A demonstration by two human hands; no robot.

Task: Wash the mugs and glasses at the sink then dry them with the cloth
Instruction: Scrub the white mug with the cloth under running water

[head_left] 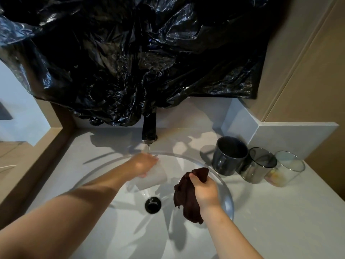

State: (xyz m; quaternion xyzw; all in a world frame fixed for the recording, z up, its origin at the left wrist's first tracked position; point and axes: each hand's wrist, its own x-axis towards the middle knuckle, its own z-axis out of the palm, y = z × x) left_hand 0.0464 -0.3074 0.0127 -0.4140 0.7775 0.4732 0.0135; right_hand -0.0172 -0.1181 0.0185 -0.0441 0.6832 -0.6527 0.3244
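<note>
Landmark: round white basin sink (228,199) with black drain (152,205), set in the pale desk (280,217).
Tap: black faucet (149,128) behind the sink; thin stream of water (148,148) running.
Left hand: your left hand (144,163) grips a frosted white glass (151,179), tilted on its side over the sink just below the stream.
Right hand: your right hand (205,189) is clenched around a dark brown cloth (186,195), hanging over the sink's right half.
Waiting items: right of the sink, on the desk, in a touching row: dark grey mug (230,157), smoked grey glass (258,166), clear glass (286,168) with yellowish residue.
Backdrop: crumpled black plastic sheet (130,53) above the faucet.
</note>
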